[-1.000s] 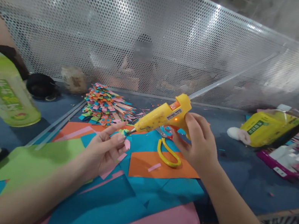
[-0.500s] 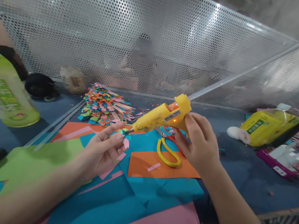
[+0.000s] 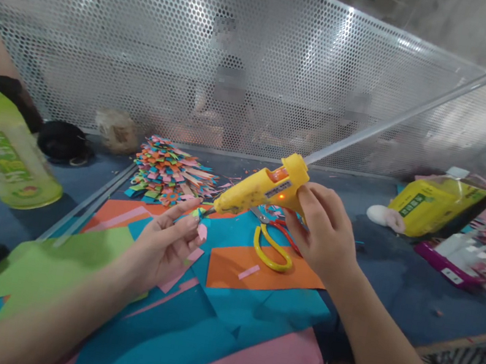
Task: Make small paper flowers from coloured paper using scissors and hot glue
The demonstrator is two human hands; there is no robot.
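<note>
Left hand (image 3: 165, 248) pinching small paper pieces (image 3: 198, 218) between thumb and fingers, right hand (image 3: 325, 230) gripping yellow glue gun (image 3: 260, 190), nozzle at the pieces toward ten o'clock, scissors (image 3: 271, 250) below gun, paper strip bundle (image 3: 167, 172) at eleven o'clock.

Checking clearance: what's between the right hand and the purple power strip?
Head view: bare tabletop up to the power strip, save a blue scrap near the right hand.

Perforated shiny metal partition (image 3: 155, 37), yellow plastic glue gun (image 3: 253, 191), matt coloured paper (image 3: 162, 330).
</note>
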